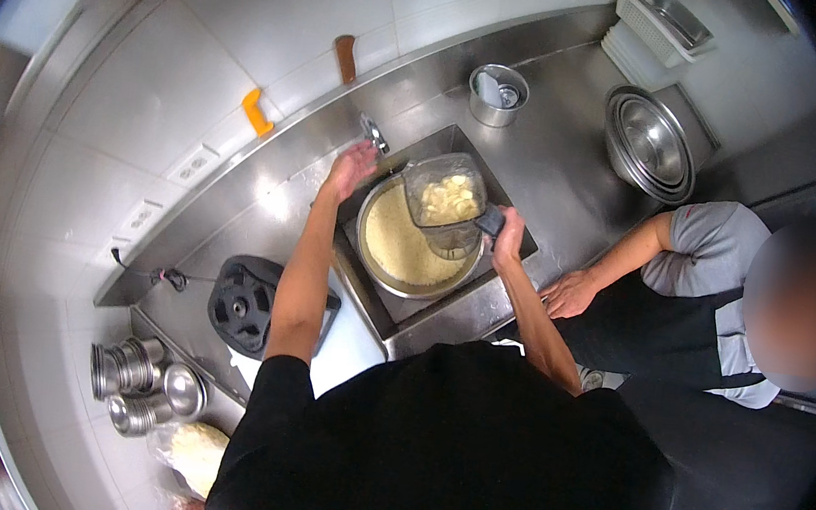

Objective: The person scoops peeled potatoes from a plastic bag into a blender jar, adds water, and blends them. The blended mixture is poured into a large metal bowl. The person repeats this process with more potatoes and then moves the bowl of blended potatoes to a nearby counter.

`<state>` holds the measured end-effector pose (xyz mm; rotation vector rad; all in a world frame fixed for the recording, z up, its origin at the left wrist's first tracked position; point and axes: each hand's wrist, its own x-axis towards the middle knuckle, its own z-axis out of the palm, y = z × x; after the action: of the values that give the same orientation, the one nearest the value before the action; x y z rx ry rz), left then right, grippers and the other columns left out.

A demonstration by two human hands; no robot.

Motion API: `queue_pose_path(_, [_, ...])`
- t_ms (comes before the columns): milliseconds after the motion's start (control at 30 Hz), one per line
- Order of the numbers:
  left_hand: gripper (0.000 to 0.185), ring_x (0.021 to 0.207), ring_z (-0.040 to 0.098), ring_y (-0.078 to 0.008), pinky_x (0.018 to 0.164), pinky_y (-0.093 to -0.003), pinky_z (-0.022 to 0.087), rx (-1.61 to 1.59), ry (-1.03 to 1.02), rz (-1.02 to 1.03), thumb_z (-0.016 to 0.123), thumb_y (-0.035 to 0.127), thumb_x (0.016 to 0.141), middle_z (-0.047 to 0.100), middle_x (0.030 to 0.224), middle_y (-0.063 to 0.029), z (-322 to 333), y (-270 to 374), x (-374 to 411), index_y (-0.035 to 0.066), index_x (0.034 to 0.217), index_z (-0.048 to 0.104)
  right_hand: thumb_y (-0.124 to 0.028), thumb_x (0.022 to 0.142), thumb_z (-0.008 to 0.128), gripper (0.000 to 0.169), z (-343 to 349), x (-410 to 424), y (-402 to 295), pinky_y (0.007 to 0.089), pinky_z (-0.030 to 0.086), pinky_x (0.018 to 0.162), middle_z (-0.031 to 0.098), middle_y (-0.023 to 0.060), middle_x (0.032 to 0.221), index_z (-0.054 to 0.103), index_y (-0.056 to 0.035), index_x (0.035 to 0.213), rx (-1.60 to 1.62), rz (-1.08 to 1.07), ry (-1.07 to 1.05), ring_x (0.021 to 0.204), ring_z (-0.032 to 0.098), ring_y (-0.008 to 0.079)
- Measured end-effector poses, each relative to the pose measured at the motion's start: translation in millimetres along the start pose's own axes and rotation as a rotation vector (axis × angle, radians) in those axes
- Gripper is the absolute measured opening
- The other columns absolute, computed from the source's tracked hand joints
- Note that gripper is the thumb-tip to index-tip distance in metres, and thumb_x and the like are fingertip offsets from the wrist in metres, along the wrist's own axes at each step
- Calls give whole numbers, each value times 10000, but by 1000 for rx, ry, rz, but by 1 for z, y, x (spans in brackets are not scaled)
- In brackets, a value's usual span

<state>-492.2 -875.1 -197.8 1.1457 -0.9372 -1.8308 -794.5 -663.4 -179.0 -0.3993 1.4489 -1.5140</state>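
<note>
My right hand (506,237) is closed around the dark handle of a clear blender jar (449,161). Pale yellow chunks (452,199) lie inside the jar, which is tilted over a large round metal pot (369,266). A pale, grainy yellowish mass (402,243) fills much of the pot, which stands in a square steel sink (454,135). Beside the chrome faucet (374,135), at the back edge of the sink, is my left hand (352,171), its fingers spread and nothing held; whether it touches the faucet I cannot tell.
A co-worker's hand (570,292) rests at the counter edge on the right. Nested steel bowls (651,143) and a small metal pot (496,110) stand on the counter. Left of the sink are a black blender base (240,304) and a white board (354,332); more steel containers (127,370) lie beyond.
</note>
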Motion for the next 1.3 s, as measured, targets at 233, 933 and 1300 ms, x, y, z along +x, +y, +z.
queue_pose_path(233, [318,1050,621,-174,855,-322,473,-21,197,539,491,211,984,663,1101,-75,64,42,-192,51,1242,584,-449,915,512,394,-36,-45,-57,277,436,449,619,19,819,624,-87,1020,32,-104,-32,645,570,142])
queue_pose_path(933, [270,840,497,-142,692,-330,420,-802,1963,292,606,335,916,545,961,-15,-87,-390,-757,122,1056,519,-385,953,489,316,285,-244,-135,277,389,437,604,42,688,570,-94,862,142,-96,-971,450,479,148])
queue_pose_path(1300, [721,1001,603,-296,833,-457,554,-986,2038,278,770,467,826,580,1253,-154,-189,-414,-855,2,1318,523,-398,951,480,321,326,-282,-79,275,404,442,540,15,666,559,-98,868,-26,-66,-863,446,468,133])
